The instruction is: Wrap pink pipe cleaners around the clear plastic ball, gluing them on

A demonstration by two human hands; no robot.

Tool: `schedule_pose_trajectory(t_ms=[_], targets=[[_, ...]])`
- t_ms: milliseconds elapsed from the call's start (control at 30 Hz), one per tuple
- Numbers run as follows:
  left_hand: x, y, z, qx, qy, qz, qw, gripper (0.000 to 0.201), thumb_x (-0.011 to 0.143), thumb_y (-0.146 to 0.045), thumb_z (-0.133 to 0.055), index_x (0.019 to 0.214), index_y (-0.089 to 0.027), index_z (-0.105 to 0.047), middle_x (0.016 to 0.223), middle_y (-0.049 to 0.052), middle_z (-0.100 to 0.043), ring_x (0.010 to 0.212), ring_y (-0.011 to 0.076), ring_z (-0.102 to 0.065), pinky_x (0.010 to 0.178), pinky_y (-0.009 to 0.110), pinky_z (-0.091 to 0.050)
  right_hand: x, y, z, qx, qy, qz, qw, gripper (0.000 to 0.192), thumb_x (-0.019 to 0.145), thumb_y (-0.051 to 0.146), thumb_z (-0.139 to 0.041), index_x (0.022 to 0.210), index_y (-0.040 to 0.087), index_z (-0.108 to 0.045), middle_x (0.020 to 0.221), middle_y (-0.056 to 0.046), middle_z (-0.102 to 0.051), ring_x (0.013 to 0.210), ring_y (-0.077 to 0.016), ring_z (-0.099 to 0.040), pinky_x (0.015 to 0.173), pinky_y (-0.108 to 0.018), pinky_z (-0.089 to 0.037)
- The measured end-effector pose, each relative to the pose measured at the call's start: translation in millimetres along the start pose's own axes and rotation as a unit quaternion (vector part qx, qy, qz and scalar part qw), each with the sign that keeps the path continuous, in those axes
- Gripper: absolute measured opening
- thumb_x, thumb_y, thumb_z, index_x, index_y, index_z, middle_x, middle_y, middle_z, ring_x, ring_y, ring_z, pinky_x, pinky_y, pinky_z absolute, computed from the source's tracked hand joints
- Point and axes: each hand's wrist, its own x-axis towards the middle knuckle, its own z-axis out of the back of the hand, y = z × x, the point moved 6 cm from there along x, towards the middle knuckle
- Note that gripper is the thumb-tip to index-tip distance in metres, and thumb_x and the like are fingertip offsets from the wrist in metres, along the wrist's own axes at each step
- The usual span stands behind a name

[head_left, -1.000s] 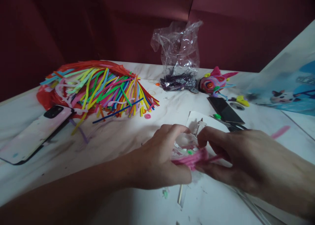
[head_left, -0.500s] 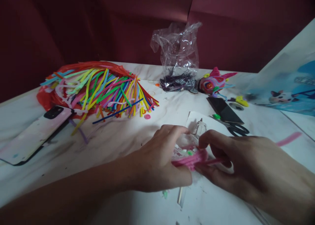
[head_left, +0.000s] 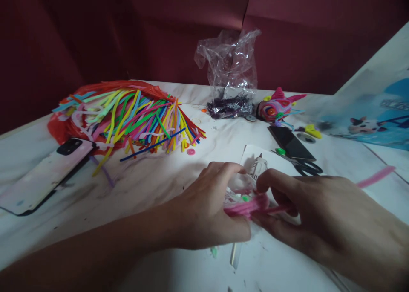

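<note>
Left hand (head_left: 207, 211) clamps the pink pipe-cleaner piece (head_left: 247, 204) near the tabletop's (head_left: 153, 185) front edge, steadying it; right hand (head_left: 319, 215) pinches its trailing strand taut, both grips clenched.

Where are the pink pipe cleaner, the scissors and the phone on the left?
pink pipe cleaner (head_left: 247, 207), head view, on the wound pink bundle between both hands.
scissors (head_left: 307, 167), head view, on the black handle loops.
phone (head_left: 44, 174), head view, on the middle of its pale back.
</note>
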Motion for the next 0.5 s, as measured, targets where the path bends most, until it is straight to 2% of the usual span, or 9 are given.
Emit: schedule_pose_trajectory(t_ms=[267,400,500], targets=[[2,-4,-2.5,-0.021,0.004,0.019,1.000,0.064,0.061,-0.023,-0.062,0.120,-0.018,-0.039,0.121,0.010,-0.044,0.107,0.0273,-0.045,0.089,0.039,-0.039,-1,-4,-1,0.008,0.000,-0.003,1.000,0.028,0.091,0.027,-0.026,0.084,0.011,-0.047,0.066,0.001,-0.041,0.047,-0.0087,-0.038,0.042,-0.019,-0.018],[0,-5,-2.5,-0.034,-0.019,0.004,0.999,0.063,0.060,-0.023,-0.062,0.119,-0.021,-0.039,0.119,0.008,-0.046,0.107,0.0267,-0.045,0.088,0.039,-0.039,-1,-8,1,0.051,0.034,-0.023,0.998,0.030,0.088,0.030,-0.026,0.085,0.012,-0.050,0.067,0.002,-0.042,0.046,-0.0079,-0.037,0.042,-0.018,-0.018],[-2,-4,-2.7,-0.047,-0.011,0.018,0.999,0.063,0.060,-0.023,-0.063,0.118,-0.021,-0.040,0.118,0.008,-0.047,0.101,0.0262,-0.049,0.086,0.039,-0.040,-2,-16,-2,0.134,0.102,-0.080,0.982,0.034,0.087,0.037,-0.030,0.089,0.013,-0.053,0.069,0.001,-0.043,0.053,-0.0086,-0.040,0.042,-0.014,-0.025]])
